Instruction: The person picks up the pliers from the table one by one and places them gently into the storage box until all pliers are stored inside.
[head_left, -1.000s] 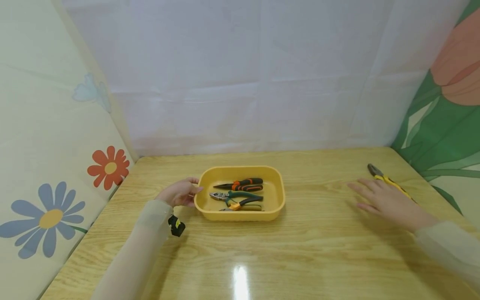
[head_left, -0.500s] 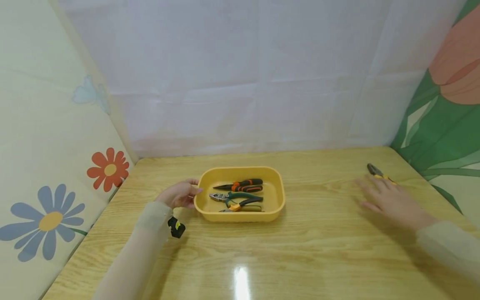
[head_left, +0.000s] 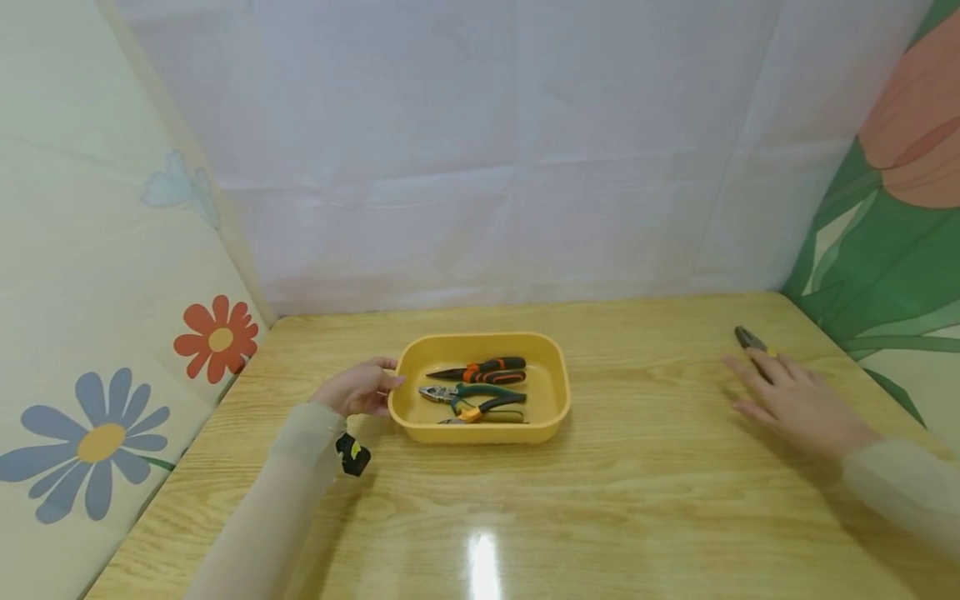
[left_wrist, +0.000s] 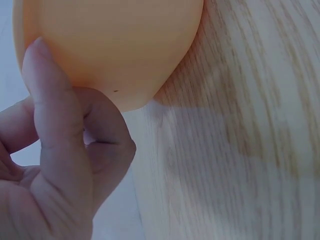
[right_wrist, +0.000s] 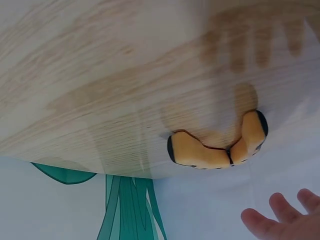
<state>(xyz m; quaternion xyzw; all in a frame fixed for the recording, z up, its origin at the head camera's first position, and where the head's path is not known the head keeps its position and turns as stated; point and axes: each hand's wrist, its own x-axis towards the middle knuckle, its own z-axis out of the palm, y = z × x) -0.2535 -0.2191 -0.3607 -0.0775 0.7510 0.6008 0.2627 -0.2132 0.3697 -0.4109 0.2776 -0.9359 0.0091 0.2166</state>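
Observation:
A yellow plastic tray (head_left: 480, 434) stands on the table, and my left hand (head_left: 362, 388) pinches its left end between thumb and fingers. The left wrist view shows the thumb (left_wrist: 57, 100) over the tray wall (left_wrist: 125, 45). Inside lie black-and-orange long-nose pliers (head_left: 495, 370), green-handled pliers (head_left: 487, 390) and a smaller pair with orange and black on the handles (head_left: 491, 408). At the right, my right hand (head_left: 806, 408) hovers with fingers spread over yellow-handled pliers (head_left: 750, 339). Their handles (right_wrist: 200, 152) show apart from the fingertips in the right wrist view.
The wood-grain table (head_left: 600, 500) ends at a pale cloth backdrop (head_left: 480, 208). Flower-printed panels flank it, with a red flower (head_left: 220, 339) on the left one and green leaves (head_left: 885, 275) on the right. A black wrist device (head_left: 352, 454) sits on my left wrist.
My right hand has shifted to the right over the yellow-handled pliers, covering more of their handles. My left hand and the tray stay in place.

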